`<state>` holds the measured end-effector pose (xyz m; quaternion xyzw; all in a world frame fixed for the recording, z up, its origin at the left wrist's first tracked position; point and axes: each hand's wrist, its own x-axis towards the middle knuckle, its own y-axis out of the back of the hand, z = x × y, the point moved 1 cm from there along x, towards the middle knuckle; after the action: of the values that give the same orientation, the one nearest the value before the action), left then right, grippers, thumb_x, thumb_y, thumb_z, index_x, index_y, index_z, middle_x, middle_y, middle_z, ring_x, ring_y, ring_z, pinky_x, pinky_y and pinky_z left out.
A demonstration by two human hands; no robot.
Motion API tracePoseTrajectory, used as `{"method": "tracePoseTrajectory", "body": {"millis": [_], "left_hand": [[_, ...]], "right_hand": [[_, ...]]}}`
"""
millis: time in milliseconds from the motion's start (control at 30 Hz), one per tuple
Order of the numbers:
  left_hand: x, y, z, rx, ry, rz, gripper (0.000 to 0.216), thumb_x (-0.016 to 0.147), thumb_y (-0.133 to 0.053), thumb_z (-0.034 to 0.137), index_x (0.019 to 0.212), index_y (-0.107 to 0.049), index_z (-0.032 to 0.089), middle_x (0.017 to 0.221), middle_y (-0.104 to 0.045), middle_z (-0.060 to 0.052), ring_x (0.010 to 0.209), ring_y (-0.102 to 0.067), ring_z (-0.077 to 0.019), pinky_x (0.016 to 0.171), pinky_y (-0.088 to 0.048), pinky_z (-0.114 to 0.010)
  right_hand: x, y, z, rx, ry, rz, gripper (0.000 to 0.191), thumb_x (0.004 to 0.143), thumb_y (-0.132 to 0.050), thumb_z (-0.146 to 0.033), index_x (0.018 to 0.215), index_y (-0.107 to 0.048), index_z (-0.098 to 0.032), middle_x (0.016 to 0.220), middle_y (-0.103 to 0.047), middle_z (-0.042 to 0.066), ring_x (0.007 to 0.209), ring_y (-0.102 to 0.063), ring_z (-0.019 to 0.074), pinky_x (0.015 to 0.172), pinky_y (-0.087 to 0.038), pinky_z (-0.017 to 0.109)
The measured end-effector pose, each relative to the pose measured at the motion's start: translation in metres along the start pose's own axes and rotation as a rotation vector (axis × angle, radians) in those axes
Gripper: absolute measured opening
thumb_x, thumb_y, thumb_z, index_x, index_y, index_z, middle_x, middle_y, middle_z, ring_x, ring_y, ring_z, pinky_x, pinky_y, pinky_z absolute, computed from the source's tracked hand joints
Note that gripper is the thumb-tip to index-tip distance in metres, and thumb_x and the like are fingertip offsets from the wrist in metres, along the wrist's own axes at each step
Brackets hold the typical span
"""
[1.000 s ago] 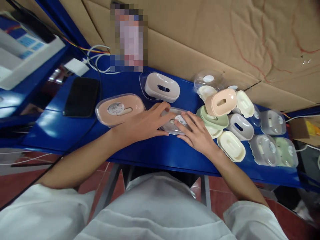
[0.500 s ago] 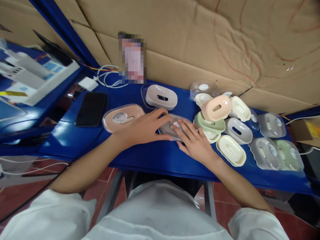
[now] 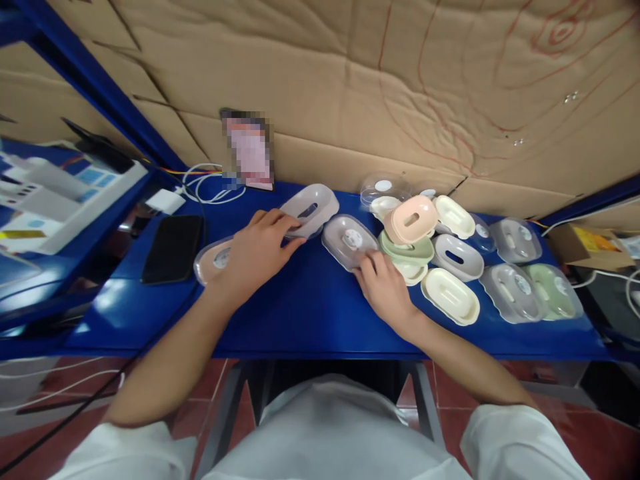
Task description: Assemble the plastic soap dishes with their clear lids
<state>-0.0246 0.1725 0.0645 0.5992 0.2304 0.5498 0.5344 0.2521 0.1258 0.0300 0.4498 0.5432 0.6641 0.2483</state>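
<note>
Well to the left of the lidded grey dish point(image 3: 341, 245), on the blue tabletop point(image 3: 295, 320), I have a white charger block point(image 3: 165, 201) and a dark smartphone point(image 3: 173, 249) lying flat. Closer to that dish, though left of it too, a peach dish under a clear lid point(image 3: 207, 261) is partly covered by my left hand point(image 3: 265, 243). Behind and left of the lidded grey dish, a phone with a blurred-out screen point(image 3: 250, 150) leans against the cardboard wall point(image 3: 325, 80).

My left thumb and fingers pinch the near-left end of a slotted grey dish point(image 3: 320, 203), which lies at a slant just beyond and left of the lidded grey dish. The lidded one carries a round label on its clear top. At its near-right edge rests my right hand point(image 3: 385, 287), fingers pressed together and curled, their tips touching the rim; I cannot tell whether the thumb grips too.

Just right of the lidded grey dish is a cluster: a peach slotted dish point(image 3: 413, 219) atop a green dish point(image 3: 407, 251), with a cream dish point(image 3: 450, 297) nearer me. Farthest right of it, a clear-lidded green dish point(image 3: 553, 293) sits before a small cardboard box point(image 3: 570, 248).
</note>
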Motion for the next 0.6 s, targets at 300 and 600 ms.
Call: {"method": "tracePoseTrajectory", "body": {"millis": [300,600], "left_hand": [[-0.001,-0.005,-0.003,-0.182,-0.046,-0.076,0.016,0.100,-0.057,0.026,0.113,-0.065,0.021,0.123,-0.069,-0.011,0.114,-0.068,-0.0311,0.100,-0.059,-0.048],[-0.005,-0.012,0.020,-0.040,-0.138,-0.115,0.029,0.108,-0.049,0.027,0.129,-0.066,0.016,0.122,-0.073,-0.016,0.110,-0.072,-0.0359,0.092,-0.060,-0.051]], "right_hand": [[0.015,0.023,0.053,-0.033,-0.094,0.186,0.046,0.109,-0.054,-0.025,0.154,-0.055,-0.015,0.158,-0.061,0.018,0.151,-0.053,0.0353,0.128,-0.036,0.062],[0.013,0.031,0.107,0.078,-0.114,0.116,0.038,0.113,-0.050,-0.040,0.137,-0.070,-0.019,0.131,-0.078,0.014,0.123,-0.071,0.0329,0.104,-0.054,0.050]]}}
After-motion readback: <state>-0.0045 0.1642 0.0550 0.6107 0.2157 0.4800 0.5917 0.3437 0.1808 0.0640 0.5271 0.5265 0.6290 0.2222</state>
